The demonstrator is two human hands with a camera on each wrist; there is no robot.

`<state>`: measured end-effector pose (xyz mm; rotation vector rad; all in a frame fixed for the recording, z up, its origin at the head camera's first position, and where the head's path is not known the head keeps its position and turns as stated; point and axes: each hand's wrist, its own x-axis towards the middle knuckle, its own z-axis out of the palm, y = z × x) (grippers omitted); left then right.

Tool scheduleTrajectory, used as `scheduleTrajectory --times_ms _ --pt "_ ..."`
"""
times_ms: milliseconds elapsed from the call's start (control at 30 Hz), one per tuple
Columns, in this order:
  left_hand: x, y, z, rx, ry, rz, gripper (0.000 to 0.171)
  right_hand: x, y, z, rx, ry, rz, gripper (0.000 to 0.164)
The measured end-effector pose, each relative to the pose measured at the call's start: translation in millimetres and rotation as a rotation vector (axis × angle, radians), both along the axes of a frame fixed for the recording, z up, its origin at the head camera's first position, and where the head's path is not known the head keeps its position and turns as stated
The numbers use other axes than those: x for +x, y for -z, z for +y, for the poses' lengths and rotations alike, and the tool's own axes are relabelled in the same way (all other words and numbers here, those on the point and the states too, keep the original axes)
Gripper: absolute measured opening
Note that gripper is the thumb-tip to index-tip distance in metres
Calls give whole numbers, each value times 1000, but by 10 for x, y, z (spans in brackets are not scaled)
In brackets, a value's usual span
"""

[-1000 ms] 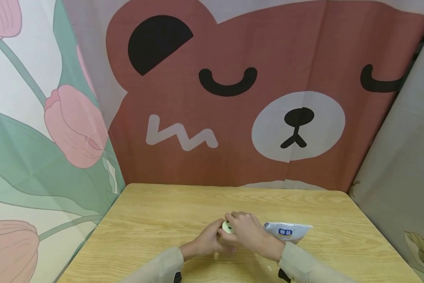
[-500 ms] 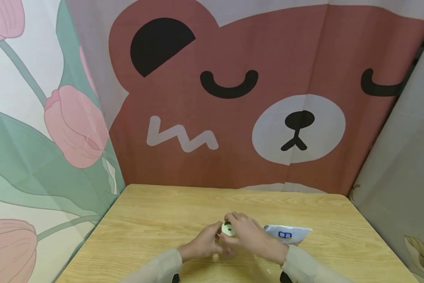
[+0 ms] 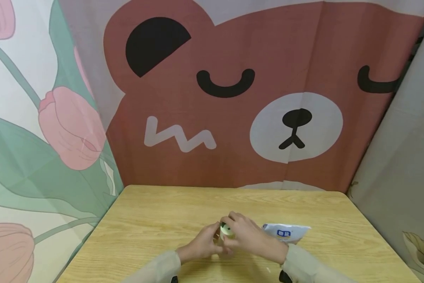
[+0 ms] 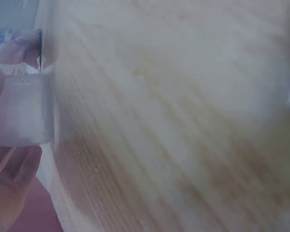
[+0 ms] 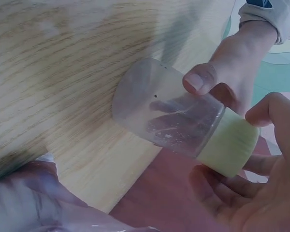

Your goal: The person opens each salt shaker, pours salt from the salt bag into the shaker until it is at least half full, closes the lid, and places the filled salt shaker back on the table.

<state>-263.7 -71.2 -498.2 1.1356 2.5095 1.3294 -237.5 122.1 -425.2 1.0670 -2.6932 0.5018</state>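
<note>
A clear plastic jar [image 5: 159,108] with a pale green lid [image 5: 232,142] stands on the wooden table between both hands. Its walls look see-through, with a few white specks inside. My left hand [image 3: 202,241] grips the jar body, thumb on the near side and fingers behind, as the right wrist view shows. With thumb and fingers my right hand [image 3: 247,236] pinches the rim of the lid from above. The lid's top shows dark marks in the head view. In the left wrist view the frosted-looking jar [image 4: 24,111] sits at the left edge beside fingers [image 4: 19,166].
A white plastic packet [image 3: 286,233] with a blue label lies just right of the right hand; its near part is hidden by the forearm. The light wood table [image 3: 155,204] ends at a hanging cloth [image 3: 183,169] printed with a bear.
Both hands keep their hold on the jar and lid. The dark marks on the lid's top have shifted slightly, and the view has tilted a little. The packet has stayed put.
</note>
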Motion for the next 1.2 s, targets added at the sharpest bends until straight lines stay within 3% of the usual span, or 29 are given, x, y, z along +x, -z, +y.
scheduleTrajectory --times_ms 233,433,800,1000,1200 --pt "-7 3 -2 7 -11 -65 55 -2 9 4 -31 59 6 47" --pt "-14 23 -11 32 7 -66 55 -27 32 15 -61 77 15 47" --pt "-2 9 -13 20 -11 -39 54 11 22 1 -73 -26 20 30" --pt "-4 -2 -19 18 -4 -67 58 22 42 -32 -59 4 70 35" --pt "-17 2 -13 15 -8 -74 51 23 49 -18 -89 40 88 37"
